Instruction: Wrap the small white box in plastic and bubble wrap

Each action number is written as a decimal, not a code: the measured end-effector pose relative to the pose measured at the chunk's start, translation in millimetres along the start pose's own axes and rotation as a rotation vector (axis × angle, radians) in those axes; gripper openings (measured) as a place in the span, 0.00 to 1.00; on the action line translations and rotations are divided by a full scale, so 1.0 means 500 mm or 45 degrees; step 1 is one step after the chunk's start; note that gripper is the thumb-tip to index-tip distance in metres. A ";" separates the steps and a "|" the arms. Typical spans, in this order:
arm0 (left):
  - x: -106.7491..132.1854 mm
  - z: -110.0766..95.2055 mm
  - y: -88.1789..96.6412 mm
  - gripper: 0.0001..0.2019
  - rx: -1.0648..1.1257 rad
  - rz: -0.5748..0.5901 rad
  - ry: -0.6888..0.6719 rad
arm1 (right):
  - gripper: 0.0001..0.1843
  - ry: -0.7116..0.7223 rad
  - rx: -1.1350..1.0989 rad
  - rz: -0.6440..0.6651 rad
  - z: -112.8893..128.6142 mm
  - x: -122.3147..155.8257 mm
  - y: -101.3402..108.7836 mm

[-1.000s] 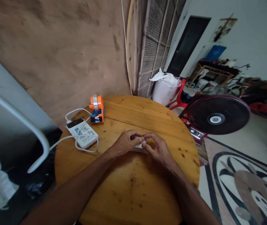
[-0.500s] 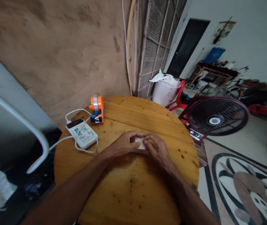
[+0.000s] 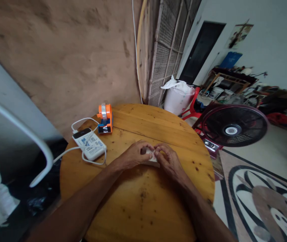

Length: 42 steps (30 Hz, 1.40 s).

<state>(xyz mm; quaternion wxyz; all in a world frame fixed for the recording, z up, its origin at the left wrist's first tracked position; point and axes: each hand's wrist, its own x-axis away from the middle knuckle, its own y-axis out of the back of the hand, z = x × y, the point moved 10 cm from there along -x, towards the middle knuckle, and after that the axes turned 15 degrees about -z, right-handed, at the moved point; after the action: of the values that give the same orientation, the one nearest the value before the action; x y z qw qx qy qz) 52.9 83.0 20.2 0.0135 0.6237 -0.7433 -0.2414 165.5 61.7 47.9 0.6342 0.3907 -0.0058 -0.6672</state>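
Both my hands rest on a round wooden table (image 3: 138,208) near its middle. My left hand (image 3: 133,155) and my right hand (image 3: 168,160) meet fingertip to fingertip, pinched on a small white object (image 3: 150,154) that lies between them. Most of that object is hidden by my fingers, and I cannot make out what it is. Both forearms lie across the near half of the tabletop.
A white power bank (image 3: 90,144) with a looped white cable lies at the table's left, an orange tape dispenser (image 3: 104,118) behind it. A dark standing fan (image 3: 232,129) is close at the right edge. A white sack (image 3: 178,94) and red chair stand beyond.
My fingers have drawn closer over the small white object, hiding more of it. My hands have stayed in the same spot on the table.
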 end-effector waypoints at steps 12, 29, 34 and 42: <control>-0.001 -0.018 0.009 0.10 -0.043 -0.141 -0.092 | 0.06 -0.044 -0.101 -0.072 -0.015 0.003 0.001; -0.007 -0.015 0.012 0.05 -0.013 -0.178 -0.120 | 0.09 0.022 0.024 -0.093 -0.003 0.005 0.013; -0.006 -0.014 0.012 0.06 -0.028 -0.167 -0.102 | 0.04 0.096 0.029 -0.089 0.012 0.003 0.010; -0.009 -0.008 0.010 0.07 -0.048 -0.171 -0.031 | 0.04 0.034 0.004 -0.082 -0.018 0.000 0.003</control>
<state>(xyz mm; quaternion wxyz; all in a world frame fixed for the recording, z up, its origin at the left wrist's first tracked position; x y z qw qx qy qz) 50.4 86.4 26.7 -0.0001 0.6687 -0.6953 -0.2635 171.5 65.9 42.3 0.6119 0.4006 0.0141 -0.6819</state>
